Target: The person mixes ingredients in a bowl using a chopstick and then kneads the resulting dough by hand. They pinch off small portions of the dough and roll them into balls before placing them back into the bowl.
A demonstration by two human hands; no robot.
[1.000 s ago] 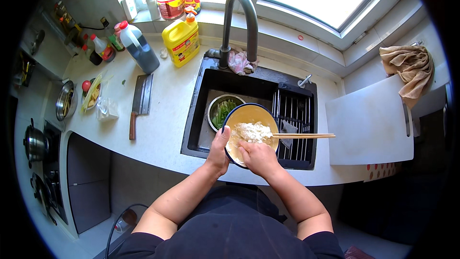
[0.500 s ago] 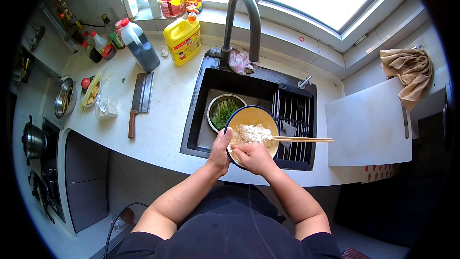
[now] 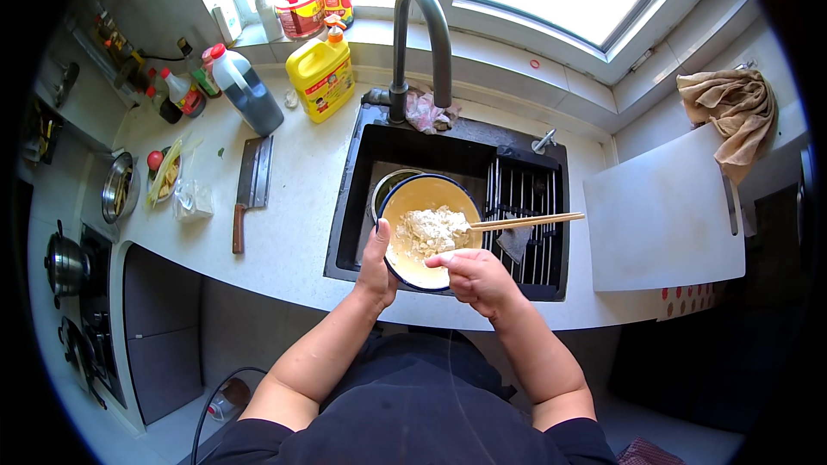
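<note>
My left hand (image 3: 376, 263) grips the near left rim of a yellow bowl (image 3: 412, 198) with a dark blue edge, held over the black sink (image 3: 448, 151). A lump of pale, floury dough (image 3: 431, 232) lies inside the bowl. My right hand (image 3: 475, 276) holds a pair of wooden chopsticks (image 3: 527, 221); their tips are in the dough and their far ends point right over the sink rack (image 3: 525, 198). A second bowl (image 3: 388, 182) sits in the sink, mostly hidden behind the yellow bowl.
A curved tap (image 3: 420, 30) rises behind the sink. A cleaver (image 3: 251, 185), a yellow jug (image 3: 323, 76) and a dark bottle (image 3: 245, 90) stand on the left counter. A white cutting board (image 3: 663, 215) lies right, a beige cloth (image 3: 732, 112) beyond it. The stove (image 3: 73, 293) is far left.
The yellow bowl has shifted left and now covers most of the bowl of greens in the sink. My hands and the chopsticks have hardly moved.
</note>
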